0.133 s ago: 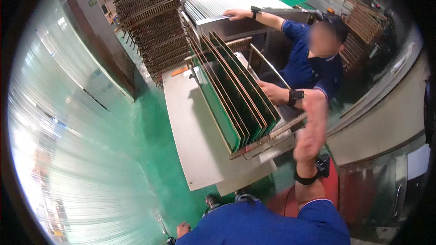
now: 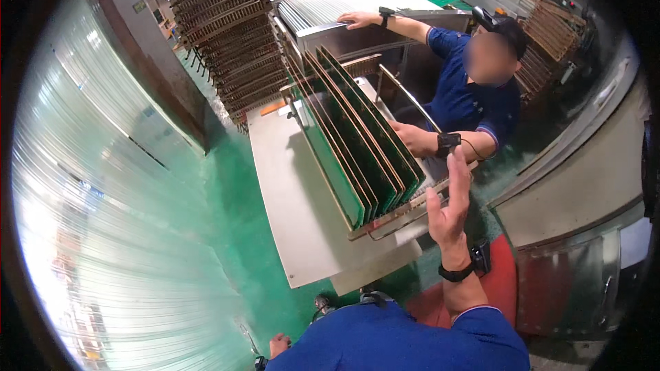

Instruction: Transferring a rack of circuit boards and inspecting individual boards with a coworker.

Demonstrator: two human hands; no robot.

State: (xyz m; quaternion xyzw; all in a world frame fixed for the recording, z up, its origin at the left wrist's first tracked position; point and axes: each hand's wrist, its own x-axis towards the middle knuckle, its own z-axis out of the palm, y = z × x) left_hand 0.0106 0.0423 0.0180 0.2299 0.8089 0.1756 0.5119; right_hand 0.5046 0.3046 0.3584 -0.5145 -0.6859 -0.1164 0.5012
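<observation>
My right hand (image 2: 450, 214) is raised with fingers stretched and thumb apart, holding nothing. In this view it overlaps the near right corner of a metal rack (image 2: 392, 225); whether it touches the rack I cannot tell. Several thin green panels with copper-coloured edges (image 2: 354, 154) stand upright in the rack, which rests on a white board (image 2: 302, 233). My left hand (image 2: 278, 345) hangs low at my side, away from the rack. It shows small, its fingers mostly hidden.
Across the rack a co-worker (image 2: 474, 96) has one hand by the panels and the other on a machine with white rollers (image 2: 364, 3). Brown slotted racks (image 2: 220, 34) are stacked at the far left. A translucent curtain (image 2: 124, 199) hangs left; a red surface (image 2: 498, 288) lies right.
My right hand has come down and slightly left, away from the co-worker's forearm, and its fingers now show spread. The panels have not visibly moved.
</observation>
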